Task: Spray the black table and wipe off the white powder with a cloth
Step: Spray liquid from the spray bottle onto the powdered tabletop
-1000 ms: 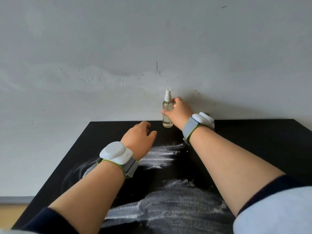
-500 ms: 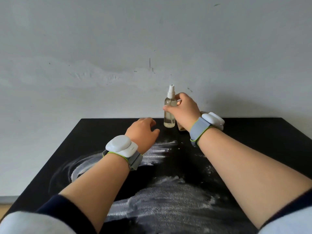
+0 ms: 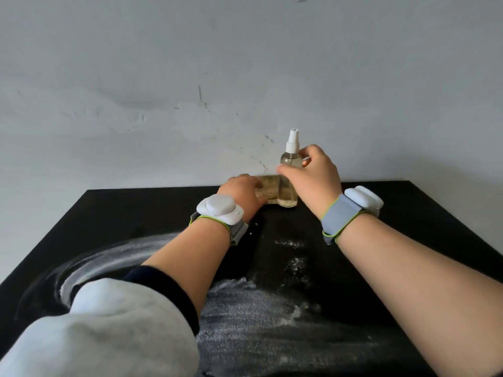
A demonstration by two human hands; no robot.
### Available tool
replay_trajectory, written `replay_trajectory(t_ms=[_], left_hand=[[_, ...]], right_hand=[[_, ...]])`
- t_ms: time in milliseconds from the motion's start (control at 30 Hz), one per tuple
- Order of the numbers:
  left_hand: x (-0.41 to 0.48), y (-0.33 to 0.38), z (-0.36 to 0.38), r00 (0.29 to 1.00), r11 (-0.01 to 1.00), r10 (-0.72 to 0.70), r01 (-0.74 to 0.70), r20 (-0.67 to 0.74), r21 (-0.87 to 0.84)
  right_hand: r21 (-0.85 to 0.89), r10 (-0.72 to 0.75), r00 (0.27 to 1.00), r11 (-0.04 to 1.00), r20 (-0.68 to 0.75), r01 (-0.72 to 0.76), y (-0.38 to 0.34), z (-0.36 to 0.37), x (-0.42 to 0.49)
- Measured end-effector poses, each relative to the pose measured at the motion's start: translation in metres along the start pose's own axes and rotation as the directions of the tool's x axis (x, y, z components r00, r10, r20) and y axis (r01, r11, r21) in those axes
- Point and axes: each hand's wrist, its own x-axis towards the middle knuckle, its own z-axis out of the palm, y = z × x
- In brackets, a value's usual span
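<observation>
A small clear spray bottle [image 3: 291, 159] with a white nozzle stands at the far edge of the black table [image 3: 413, 213]. My right hand [image 3: 313, 180] is closed around its body from the right. Just left of it lies a tan cloth [image 3: 269, 187]. My left hand [image 3: 241, 193] is on the cloth's left part, fingers over it and thumb at its near edge. White powder [image 3: 245, 311] is smeared across the near middle of the table, and a curved streak of powder [image 3: 109, 257] arcs at the left.
A pale grey wall [image 3: 245, 77] rises straight behind the table's far edge. Both wrists carry white sensor bands. The table's left edge runs diagonally toward me, and its far right corner [image 3: 408, 182] shows near the wall.
My left hand has moved forward from the powder streak onto the cloth beside the bottle. My right hand stays on the bottle. The view has shifted closer to the wall.
</observation>
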Motion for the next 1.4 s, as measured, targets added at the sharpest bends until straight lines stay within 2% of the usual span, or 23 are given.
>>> replay_trajectory(t_ms=[100, 300, 467, 633, 800, 967, 1100, 1267, 1400], left_hand=[[0.010, 0.005, 0.006, 0.999, 0.995, 0.002, -0.007, 0.053, 0.099], [0.018, 0.002, 0.012, 0.998, 0.979, 0.050, -0.056, 0.034, 0.194], [0.017, -0.004, 0.006, 0.998, 0.970, 0.056, -0.045, -0.039, 0.239], [-0.002, -0.026, -0.021, 0.993, 0.968, 0.009, 0.021, -0.119, 0.251], [-0.029, -0.053, -0.045, 0.992, 0.963, -0.083, 0.105, -0.100, 0.248], [-0.063, -0.067, -0.052, 0.991, 0.962, -0.133, 0.137, -0.032, 0.236], [-0.076, -0.069, -0.047, 0.986, 0.971, -0.159, 0.146, 0.057, 0.187], [-0.092, -0.073, -0.057, 0.986, 0.984, -0.162, 0.158, 0.045, 0.076], [-0.122, -0.087, -0.071, 0.980, 0.979, -0.198, 0.200, -0.031, 0.050]], right_hand=[[-0.006, -0.004, 1.000, 1.000, -0.009, 0.004, 0.008, -0.005, 0.001], [-0.002, 0.000, 1.000, 1.000, -0.022, 0.000, 0.013, -0.004, 0.001], [0.023, 0.004, 1.000, 1.000, -0.009, -0.004, 0.009, -0.006, -0.003], [0.150, 0.032, 0.998, 0.988, 0.057, -0.040, 0.001, -0.008, -0.013], [0.258, 0.045, 0.987, 0.962, 0.152, -0.084, -0.010, -0.013, -0.032], [0.351, 0.101, 0.960, 0.916, 0.263, -0.193, -0.025, -0.012, -0.060], [0.370, 0.086, 0.937, 0.903, 0.339, -0.217, -0.032, -0.009, -0.078], [0.374, 0.101, 0.926, 0.895, 0.364, -0.245, -0.034, -0.008, -0.093], [0.394, 0.154, 0.903, 0.861, 0.401, -0.322, -0.041, -0.012, -0.105]])
